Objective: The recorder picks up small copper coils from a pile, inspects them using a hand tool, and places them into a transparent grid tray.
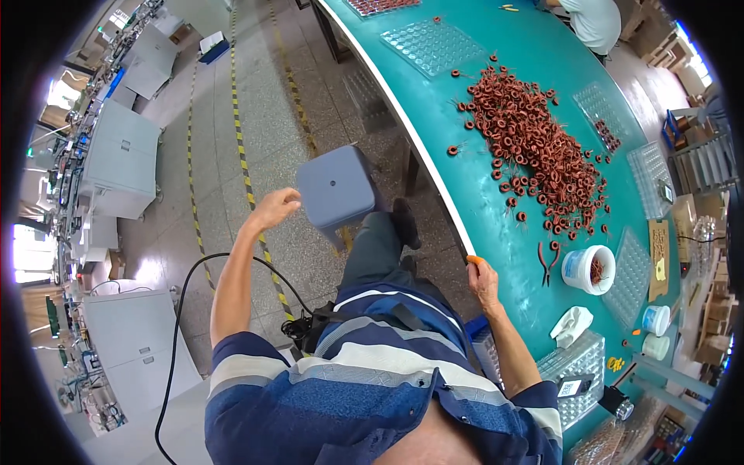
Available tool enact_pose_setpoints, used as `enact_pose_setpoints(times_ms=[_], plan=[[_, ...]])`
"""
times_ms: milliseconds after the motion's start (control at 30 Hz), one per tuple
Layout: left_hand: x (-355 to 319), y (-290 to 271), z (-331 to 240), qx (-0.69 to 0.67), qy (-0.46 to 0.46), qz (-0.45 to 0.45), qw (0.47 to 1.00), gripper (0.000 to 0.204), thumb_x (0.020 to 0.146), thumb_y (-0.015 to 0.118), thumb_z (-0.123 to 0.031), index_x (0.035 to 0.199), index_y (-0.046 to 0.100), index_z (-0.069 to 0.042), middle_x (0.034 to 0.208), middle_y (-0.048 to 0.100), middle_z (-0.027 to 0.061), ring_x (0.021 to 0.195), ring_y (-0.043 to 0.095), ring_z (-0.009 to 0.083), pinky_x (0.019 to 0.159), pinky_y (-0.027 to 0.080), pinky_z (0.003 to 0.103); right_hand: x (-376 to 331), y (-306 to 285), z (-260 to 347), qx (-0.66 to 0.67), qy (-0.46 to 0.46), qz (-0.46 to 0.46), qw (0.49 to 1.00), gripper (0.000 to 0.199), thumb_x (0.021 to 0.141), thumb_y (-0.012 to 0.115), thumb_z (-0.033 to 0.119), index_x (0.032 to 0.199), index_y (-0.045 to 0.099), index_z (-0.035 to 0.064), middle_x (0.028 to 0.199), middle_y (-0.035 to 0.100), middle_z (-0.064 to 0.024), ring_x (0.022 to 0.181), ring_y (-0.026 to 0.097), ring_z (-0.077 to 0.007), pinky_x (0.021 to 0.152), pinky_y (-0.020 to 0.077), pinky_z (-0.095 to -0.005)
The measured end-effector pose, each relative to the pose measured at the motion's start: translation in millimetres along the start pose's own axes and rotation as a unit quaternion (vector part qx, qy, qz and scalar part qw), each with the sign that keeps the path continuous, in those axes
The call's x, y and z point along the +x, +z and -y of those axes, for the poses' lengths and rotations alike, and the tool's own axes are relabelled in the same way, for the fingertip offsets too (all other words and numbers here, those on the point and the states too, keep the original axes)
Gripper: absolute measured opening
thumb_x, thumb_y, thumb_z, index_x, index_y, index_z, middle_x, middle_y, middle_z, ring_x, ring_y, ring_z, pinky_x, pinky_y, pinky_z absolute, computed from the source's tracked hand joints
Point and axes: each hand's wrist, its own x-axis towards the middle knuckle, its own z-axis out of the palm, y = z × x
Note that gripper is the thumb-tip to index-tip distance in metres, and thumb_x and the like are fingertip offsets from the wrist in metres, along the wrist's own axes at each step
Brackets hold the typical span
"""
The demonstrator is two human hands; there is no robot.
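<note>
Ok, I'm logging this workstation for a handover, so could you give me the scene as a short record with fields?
Left hand: beside the grey square plastic stool; contact unclear
Right hand: at the white edge of the green-topped table; orange cover at a fingertip
Pile: reddish-brown rings with thin leads, on the table
Tool: red-handled metal pliers, beside the tub
Container: round white plastic tub, some rings inside

Left hand (276, 208) reaches out loosely curled, right hand (484, 284) partly bent.
</note>
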Motion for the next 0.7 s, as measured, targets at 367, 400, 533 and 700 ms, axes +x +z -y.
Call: enact_pose_setpoints(times_ms=[367, 400, 533, 700], plan=[[-7.2, 28.6, 15.7, -0.070, -0.013, -0.013, 0.997, 0.033, 0.086, 0.060, -0.019, 0.112, 0.058, 0.002, 0.091, 0.066, 0.0098, 0.079, 0.062, 0.0159, 0.074, 0.049, 0.031, 1.6, 6.0, 0.7, 0.022, 0.060, -0.013, 0.998, 0.016, 0.088, 0.054, 0.010, 0.097, 0.066, 0.0032, 0.064, 0.063, -0.0079, 0.054, 0.059, -0.0165, 0.053, 0.0474, -0.0301], [-7.2, 28.9, 21.4, -0.070, -0.017, -0.017, 0.997, 0.033, 0.086, 0.060, -0.019, 0.112, 0.058, 0.002, 0.091, 0.066, 0.0098, 0.079, 0.062, 0.0159, 0.074, 0.049, 0.031, 9.0, 0.5, 9.5, 0.048, 0.113, -0.002, 0.992, 0.015, 0.087, 0.055, 0.011, 0.095, 0.066, 0.0037, 0.065, 0.063, -0.0103, 0.056, 0.061, -0.0208, 0.054, 0.0481, -0.0328], [10.5, 18.0, 32.3, -0.040, -0.025, 0.006, 0.999, 0.032, 0.086, 0.060, -0.019, 0.110, 0.058, 0.002, 0.087, 0.065, 0.0077, 0.076, 0.061, 0.0160, 0.071, 0.049, 0.031, 10.9, 4.3, -0.8, 0.095, 0.175, -0.006, 0.980, 0.013, 0.087, 0.056, 0.012, 0.092, 0.066, 0.0041, 0.063, 0.063, -0.0108, 0.053, 0.061, -0.0219, 0.053, 0.0482, -0.0340], [112.8, 8.4, 19.1, -0.008, -0.049, 0.067, 0.997, 0.028, 0.087, 0.057, -0.019, 0.108, 0.060, -0.001, 0.085, 0.065, 0.0061, 0.076, 0.063, 0.0163, 0.064, 0.051, 0.032, 36.0, -2.0, -1.9, 0.110, 0.221, -0.007, 0.969, 0.013, 0.087, 0.056, 0.011, 0.092, 0.066, 0.0044, 0.064, 0.063, -0.0114, 0.054, 0.061, -0.0215, 0.054, 0.0485, -0.0341]])
